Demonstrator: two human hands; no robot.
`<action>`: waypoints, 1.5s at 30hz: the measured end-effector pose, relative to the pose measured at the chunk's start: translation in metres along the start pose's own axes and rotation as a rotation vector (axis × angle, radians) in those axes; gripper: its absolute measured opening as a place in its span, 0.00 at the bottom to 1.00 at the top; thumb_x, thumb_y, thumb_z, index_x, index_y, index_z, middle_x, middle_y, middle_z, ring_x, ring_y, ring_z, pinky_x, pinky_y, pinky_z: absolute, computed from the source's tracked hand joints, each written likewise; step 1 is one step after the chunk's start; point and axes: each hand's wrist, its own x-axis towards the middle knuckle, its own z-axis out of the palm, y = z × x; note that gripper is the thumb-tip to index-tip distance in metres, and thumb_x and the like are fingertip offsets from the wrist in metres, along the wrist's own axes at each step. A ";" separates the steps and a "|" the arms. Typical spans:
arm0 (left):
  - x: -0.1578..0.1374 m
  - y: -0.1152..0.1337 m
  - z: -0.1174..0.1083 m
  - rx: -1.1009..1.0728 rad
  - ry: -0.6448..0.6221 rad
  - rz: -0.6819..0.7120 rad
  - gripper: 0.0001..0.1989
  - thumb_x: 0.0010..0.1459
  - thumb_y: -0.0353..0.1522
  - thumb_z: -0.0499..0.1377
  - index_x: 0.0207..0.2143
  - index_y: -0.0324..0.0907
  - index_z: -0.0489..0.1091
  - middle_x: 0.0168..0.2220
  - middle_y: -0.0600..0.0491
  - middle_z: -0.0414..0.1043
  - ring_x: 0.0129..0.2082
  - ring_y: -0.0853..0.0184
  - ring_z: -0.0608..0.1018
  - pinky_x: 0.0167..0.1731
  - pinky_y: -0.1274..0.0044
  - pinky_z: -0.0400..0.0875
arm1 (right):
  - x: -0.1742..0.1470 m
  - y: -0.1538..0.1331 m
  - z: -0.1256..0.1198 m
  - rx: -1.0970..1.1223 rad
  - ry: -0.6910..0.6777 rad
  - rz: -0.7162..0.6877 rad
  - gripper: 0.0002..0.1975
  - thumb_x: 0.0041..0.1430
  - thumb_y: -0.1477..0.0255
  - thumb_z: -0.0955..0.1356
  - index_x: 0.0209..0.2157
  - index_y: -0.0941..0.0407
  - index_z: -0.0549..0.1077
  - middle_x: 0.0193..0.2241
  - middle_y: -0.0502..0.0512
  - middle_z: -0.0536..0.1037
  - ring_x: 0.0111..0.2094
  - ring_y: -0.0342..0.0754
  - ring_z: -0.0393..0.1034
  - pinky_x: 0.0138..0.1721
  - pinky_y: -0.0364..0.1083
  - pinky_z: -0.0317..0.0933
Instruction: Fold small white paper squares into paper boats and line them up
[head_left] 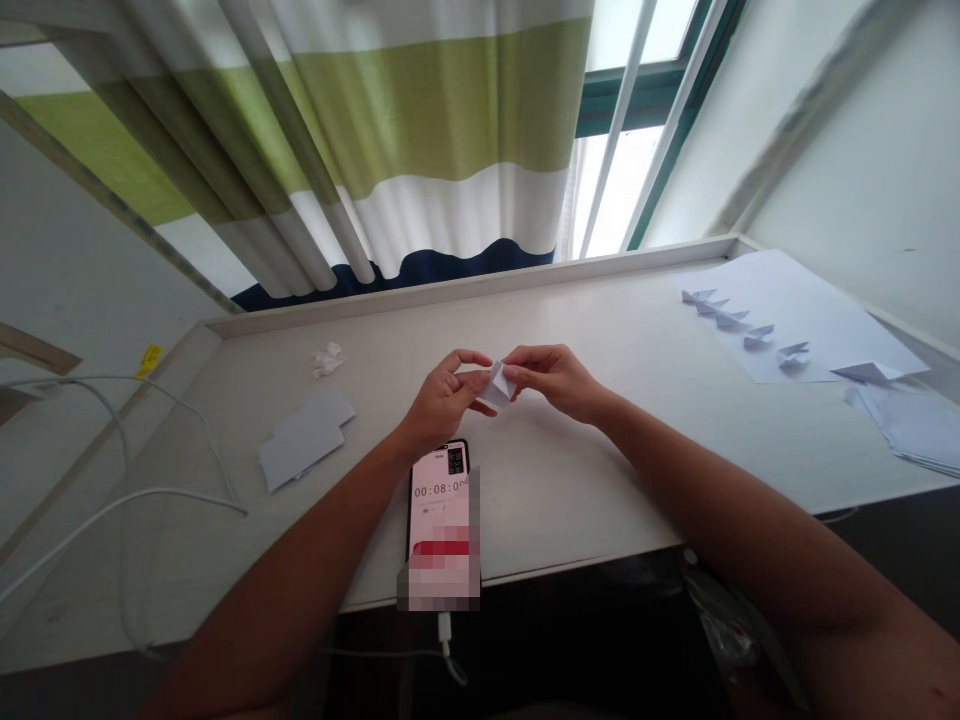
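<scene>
A small piece of folded white paper [498, 386] is held between both hands above the middle of the desk. My left hand [444, 398] pinches its left side between thumb and fingers. On the other side, my right hand [559, 378] grips the paper's upper right edge with thumb and forefinger. Creased faces of the paper show, but its full shape is partly covered by the fingers. Just below my left hand lies a phone [439, 510] with a running-time display, its lower part blurred out.
Several small folded paper pieces [757, 336] stand in a row on a large white sheet [795, 290] at right, near a paper stack [911, 425]. At left lie paper rectangles [304, 440], a crumpled paper [327, 359] and white cables [187, 495]. A raised rim [480, 283] borders the desk's back.
</scene>
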 end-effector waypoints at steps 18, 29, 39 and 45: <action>-0.005 0.000 0.006 0.200 0.005 0.079 0.18 0.68 0.47 0.66 0.42 0.40 0.72 0.37 0.45 0.87 0.42 0.57 0.88 0.42 0.67 0.81 | -0.001 -0.001 0.003 -0.063 0.016 0.034 0.21 0.54 0.55 0.83 0.33 0.58 0.82 0.31 0.53 0.83 0.33 0.46 0.77 0.39 0.49 0.73; -0.006 -0.003 0.008 0.258 0.030 0.079 0.19 0.67 0.47 0.68 0.44 0.40 0.74 0.41 0.44 0.88 0.43 0.58 0.89 0.47 0.65 0.81 | 0.000 0.005 0.009 -0.031 0.099 0.022 0.22 0.53 0.53 0.83 0.31 0.57 0.81 0.28 0.53 0.82 0.31 0.45 0.76 0.36 0.48 0.71; -0.007 0.002 0.013 0.283 0.113 0.040 0.19 0.63 0.47 0.70 0.41 0.40 0.82 0.37 0.46 0.87 0.38 0.59 0.87 0.40 0.69 0.82 | 0.001 0.009 0.008 0.039 0.086 0.044 0.23 0.54 0.53 0.82 0.35 0.58 0.82 0.31 0.55 0.84 0.33 0.47 0.78 0.37 0.48 0.73; -0.005 -0.001 0.011 0.252 0.081 0.032 0.18 0.60 0.46 0.73 0.40 0.40 0.82 0.37 0.46 0.87 0.36 0.62 0.85 0.38 0.70 0.80 | -0.001 0.003 0.007 -0.027 0.063 0.006 0.19 0.54 0.55 0.82 0.34 0.57 0.84 0.31 0.54 0.85 0.34 0.46 0.77 0.39 0.48 0.72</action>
